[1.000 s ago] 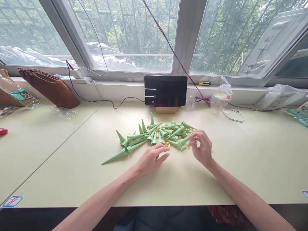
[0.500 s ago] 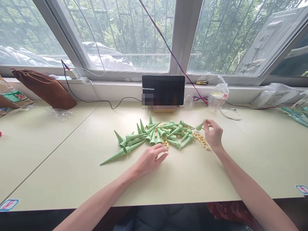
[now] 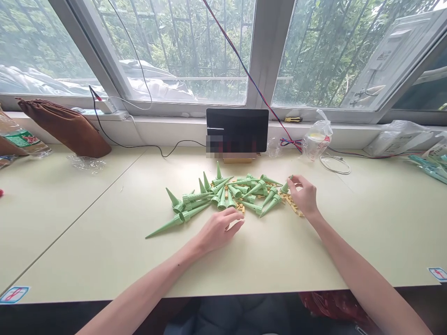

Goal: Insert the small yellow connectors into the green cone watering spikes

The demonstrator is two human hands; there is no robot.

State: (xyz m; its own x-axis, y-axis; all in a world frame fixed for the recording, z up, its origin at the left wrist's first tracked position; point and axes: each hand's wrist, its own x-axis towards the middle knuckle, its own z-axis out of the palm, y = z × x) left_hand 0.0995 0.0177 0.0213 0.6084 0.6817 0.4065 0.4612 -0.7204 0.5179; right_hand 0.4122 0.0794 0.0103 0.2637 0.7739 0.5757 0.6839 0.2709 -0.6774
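Right hand (image 3: pixel 304 196) pinches cone (image 3: pixel 284 188), 3 o'clock of heap (image 3: pixel 221 202) | left hand (image 3: pixel 217 229), 6 o'clock: parted, empty | heap mostly lying, few upright

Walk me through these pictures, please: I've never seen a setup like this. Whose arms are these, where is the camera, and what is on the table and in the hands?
There is no machine here: these are a person's bare hands, seen by a camera worn on the head, looking forward and down. All the pictures share that view.

On the pale yellow-green table lies a loose heap of light green, plastic-looking hollow cones, with small yellow-orange pieces among and beside them. Behind stands a black flat screen.

The right hand pinches one green cone near its tip, wide end down; whether it touches the table is unclear. The left hand is at the heap's near side, fingers loosely curled, with nothing visible in its grasp.
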